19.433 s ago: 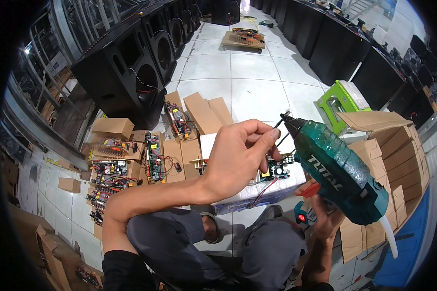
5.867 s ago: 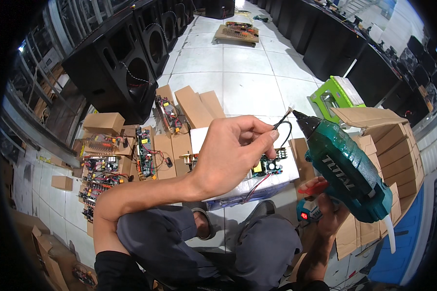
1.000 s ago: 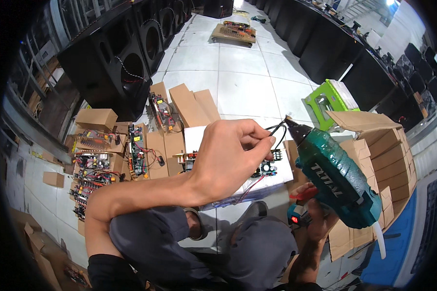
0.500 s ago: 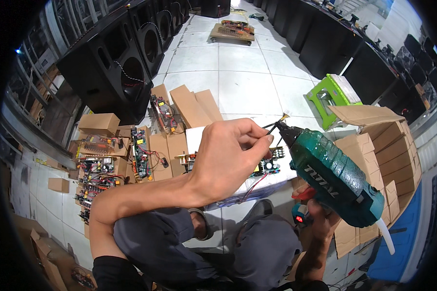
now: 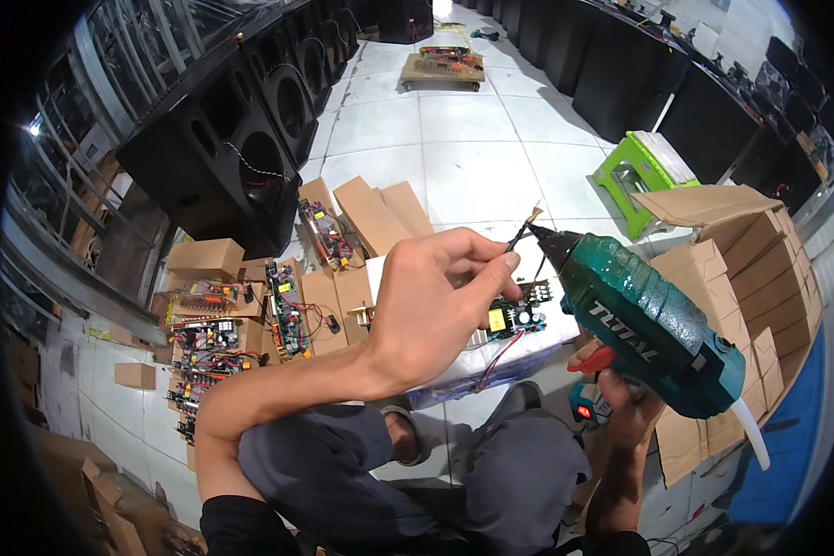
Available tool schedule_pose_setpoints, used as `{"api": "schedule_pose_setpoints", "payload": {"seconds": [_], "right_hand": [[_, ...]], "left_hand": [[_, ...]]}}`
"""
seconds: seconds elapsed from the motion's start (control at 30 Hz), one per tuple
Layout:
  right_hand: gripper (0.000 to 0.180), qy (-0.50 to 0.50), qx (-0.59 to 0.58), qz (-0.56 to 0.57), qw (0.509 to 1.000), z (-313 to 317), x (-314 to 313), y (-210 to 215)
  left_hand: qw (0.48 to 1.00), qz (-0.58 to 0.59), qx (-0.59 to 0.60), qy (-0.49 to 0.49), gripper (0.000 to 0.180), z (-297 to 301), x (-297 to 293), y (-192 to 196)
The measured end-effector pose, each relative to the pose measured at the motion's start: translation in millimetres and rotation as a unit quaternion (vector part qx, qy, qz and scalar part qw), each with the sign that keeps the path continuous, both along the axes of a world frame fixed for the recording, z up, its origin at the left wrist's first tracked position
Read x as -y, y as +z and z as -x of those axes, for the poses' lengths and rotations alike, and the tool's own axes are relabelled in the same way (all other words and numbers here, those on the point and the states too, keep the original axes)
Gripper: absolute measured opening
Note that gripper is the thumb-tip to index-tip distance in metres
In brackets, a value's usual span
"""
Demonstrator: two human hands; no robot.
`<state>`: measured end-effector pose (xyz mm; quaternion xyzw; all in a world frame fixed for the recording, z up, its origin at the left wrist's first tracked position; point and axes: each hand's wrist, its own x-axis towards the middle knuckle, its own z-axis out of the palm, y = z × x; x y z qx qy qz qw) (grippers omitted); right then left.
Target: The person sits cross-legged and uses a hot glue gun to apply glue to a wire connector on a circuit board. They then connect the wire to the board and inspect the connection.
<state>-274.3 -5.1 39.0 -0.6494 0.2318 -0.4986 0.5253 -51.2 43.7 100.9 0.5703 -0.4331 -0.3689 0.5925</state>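
Note:
My left hand (image 5: 440,310) is closed in a pinch on a thin black cable (image 5: 521,239). The cable's upper end spreads into a small pale yellowish tip (image 5: 535,214). My right hand (image 5: 625,403) grips a teal hot glue gun (image 5: 653,320) by its handle, with fingers at the red trigger (image 5: 591,360). Its black nozzle (image 5: 551,243) points left at the cable just below that tip; whether they touch I cannot tell. A white glue stick (image 5: 752,434) sticks out of the gun's back. Beneath my hands lies a circuit board (image 5: 519,317) on a white block (image 5: 554,332), partly hidden by my left hand.
Several circuit boards (image 5: 287,310) and cardboard pieces (image 5: 371,208) lie on the left. An open carton (image 5: 760,278) stands right, beside a green stool (image 5: 625,176). Black speaker cabinets (image 5: 213,148) line the left side. A low wheeled board (image 5: 440,74) sits farther ahead.
The glue gun's nozzle has drawn slightly right from the cable. The cable's tip now points more steeply upward. The whole view has shifted a little; both hands keep their grips.

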Motion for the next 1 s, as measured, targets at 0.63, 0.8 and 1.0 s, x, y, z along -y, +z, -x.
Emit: {"api": "schedule_pose_setpoints", "payload": {"seconds": [0.63, 0.8, 1.0], "right_hand": [[0.019, 0.018, -0.014, -0.001, 1.000, 3.3, 1.3, 4.3], [0.020, 0.015, 0.004, 0.004, 1.000, 3.3, 3.6, 2.4], [0.021, 0.030, -0.045, 0.023, 0.998, 2.4, -0.2, 8.5]], "left_hand": [[1.000, 0.004, -0.021, -0.006, 0.018, 0.8, 2.4, -0.5], [1.000, -0.001, -0.027, -0.014, 0.019, 1.9, 3.3, 1.5], [0.999, -0.003, -0.027, -0.020, 0.021, 0.1, 2.8, 0.8]]}}
